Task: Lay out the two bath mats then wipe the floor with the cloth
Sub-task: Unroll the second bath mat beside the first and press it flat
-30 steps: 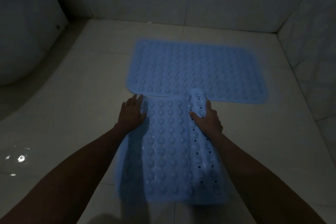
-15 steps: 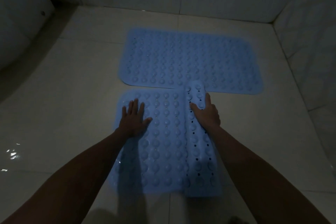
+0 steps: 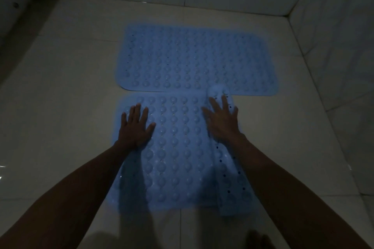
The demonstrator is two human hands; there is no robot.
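Two light blue bath mats with round bumps lie on the pale tiled floor in dim light. The far mat (image 3: 194, 58) is spread flat. The near mat (image 3: 178, 151) lies flat on its left part, while its right part is still curled into a roll (image 3: 228, 157) running front to back. My left hand (image 3: 136, 125) presses palm down on the near mat's left side, fingers spread. My right hand (image 3: 221, 121) rests flat on the far end of the roll, fingers apart. No cloth is in view.
Tiled walls (image 3: 334, 16) close the floor at the back and right. A white rounded fixture (image 3: 12, 8) stands at the far left. Wet glints show on the floor at the left edge (image 3: 3, 168). My feet (image 3: 259, 240) show at the bottom.
The near mat has unrolled further to the right. My left hand shifted onto the mat's left side and flattened. My right hand opened from a grip on the roll to a flat palm.
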